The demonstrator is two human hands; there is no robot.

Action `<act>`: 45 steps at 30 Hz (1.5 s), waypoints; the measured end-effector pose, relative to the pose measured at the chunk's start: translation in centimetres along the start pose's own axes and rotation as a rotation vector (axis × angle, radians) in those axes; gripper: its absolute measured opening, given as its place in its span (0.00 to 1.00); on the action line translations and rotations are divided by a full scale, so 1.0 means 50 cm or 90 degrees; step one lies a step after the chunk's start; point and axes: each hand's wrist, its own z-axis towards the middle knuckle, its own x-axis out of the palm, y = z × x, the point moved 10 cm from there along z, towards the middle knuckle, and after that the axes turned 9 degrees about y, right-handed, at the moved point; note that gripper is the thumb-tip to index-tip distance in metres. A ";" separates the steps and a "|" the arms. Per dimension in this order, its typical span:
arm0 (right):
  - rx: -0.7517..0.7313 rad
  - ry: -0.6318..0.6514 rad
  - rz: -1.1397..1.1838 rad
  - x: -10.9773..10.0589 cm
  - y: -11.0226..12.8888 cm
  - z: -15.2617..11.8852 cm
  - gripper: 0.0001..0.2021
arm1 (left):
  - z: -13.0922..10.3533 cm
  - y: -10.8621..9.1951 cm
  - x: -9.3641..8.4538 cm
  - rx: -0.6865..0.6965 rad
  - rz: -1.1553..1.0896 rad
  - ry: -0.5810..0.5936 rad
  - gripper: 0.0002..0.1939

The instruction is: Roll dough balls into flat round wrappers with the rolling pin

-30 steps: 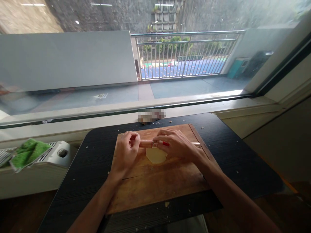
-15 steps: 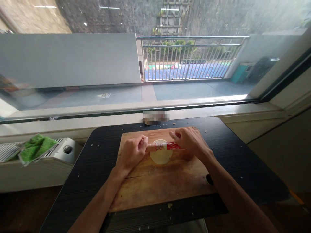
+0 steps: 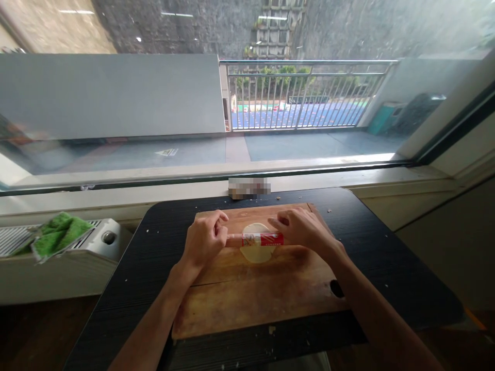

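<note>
A round, flat piece of pale dough (image 3: 258, 255) lies on the wooden cutting board (image 3: 247, 304). Across it rests a wooden rolling pin (image 3: 262, 239) with a red and white label around its middle. My left hand (image 3: 207, 236) is closed over the pin's left end, fingers curled. At the opposite end, my right hand (image 3: 300, 228) is closed on the pin, its palm covering that end. Dough shows both above and below the pin; the strip underneath is hidden.
The board lies on a black table (image 3: 390, 268) dotted with small crumbs. A blurred-out item (image 3: 249, 188) sits at the table's far edge by the windowsill. To the left, a green cloth (image 3: 64, 234) drapes over a white radiator (image 3: 104, 242). A large window is ahead.
The rolling pin has shifted slightly to the left and a little toward me over the dough, and my left hand has moved left with it. Both hands stay on the pin.
</note>
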 end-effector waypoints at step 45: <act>0.080 -0.046 -0.063 -0.038 0.030 0.091 0.23 | 0.116 0.043 0.043 -0.167 0.267 0.064 0.26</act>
